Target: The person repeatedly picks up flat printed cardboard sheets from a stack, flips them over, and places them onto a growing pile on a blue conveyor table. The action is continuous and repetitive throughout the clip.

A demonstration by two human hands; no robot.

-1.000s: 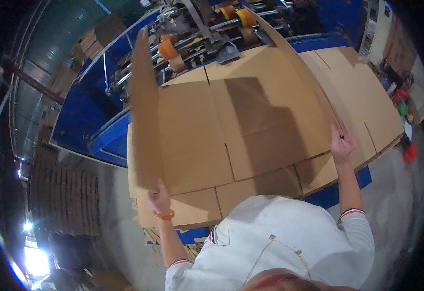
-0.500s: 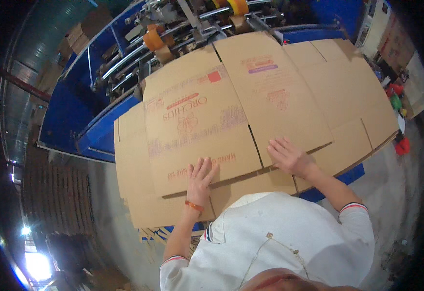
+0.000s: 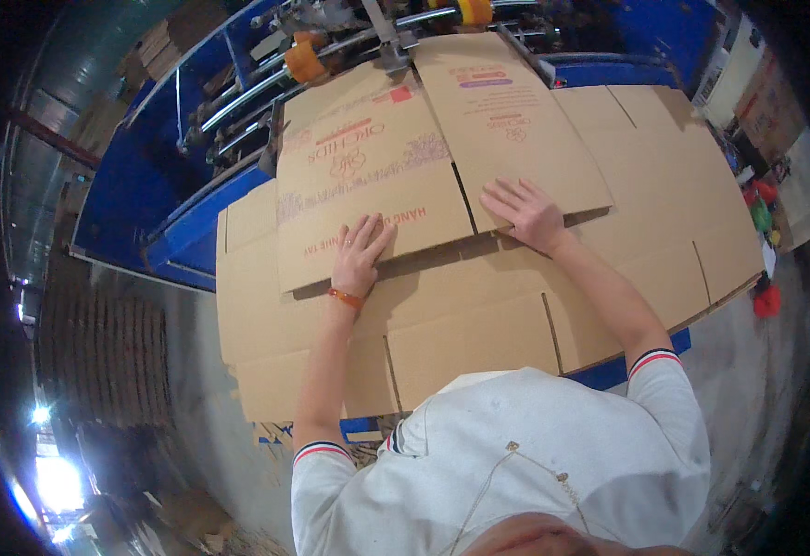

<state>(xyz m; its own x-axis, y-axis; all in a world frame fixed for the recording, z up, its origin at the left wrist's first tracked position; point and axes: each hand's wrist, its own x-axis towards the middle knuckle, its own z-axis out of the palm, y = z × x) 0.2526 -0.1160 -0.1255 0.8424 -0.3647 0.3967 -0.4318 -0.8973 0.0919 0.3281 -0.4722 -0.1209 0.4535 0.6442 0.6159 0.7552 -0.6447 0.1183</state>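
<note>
We rest both hands palm down, fingers loosely spread, on the near part of a folded cardboard carton. The left hand [image 3: 357, 259] lies over the near edge of its left panel; the right hand [image 3: 527, 218] lies across the near edge of the right panel, near the dark slot between the two. We cannot tell whether either thumb hooks beneath the board.

The carton [image 3: 423, 181] is matte tan, its flat panels printed in red and purple with lettering, a flower outline and a speckled band. Its near edge casts a narrow shadow on the plain cardboard sheets [image 3: 479, 320] beneath, broad, smooth blanks scored with straight creases and cut with slim slots. Its far end reaches a machine of shiny round metal rods [image 3: 243, 97], with a rounded orange roller [image 3: 304, 62] and, at the left, a smooth blue panel [image 3: 122, 208].

On our left wrist sits a glossy orange bracelet [image 3: 346, 298]. Nearest us, the soft white shirt [image 3: 553, 422] has striped cuffs. Farther left, a ribbed brown stack [image 3: 108, 347] stands in dim light beside the grey floor [image 3: 215, 371].
</note>
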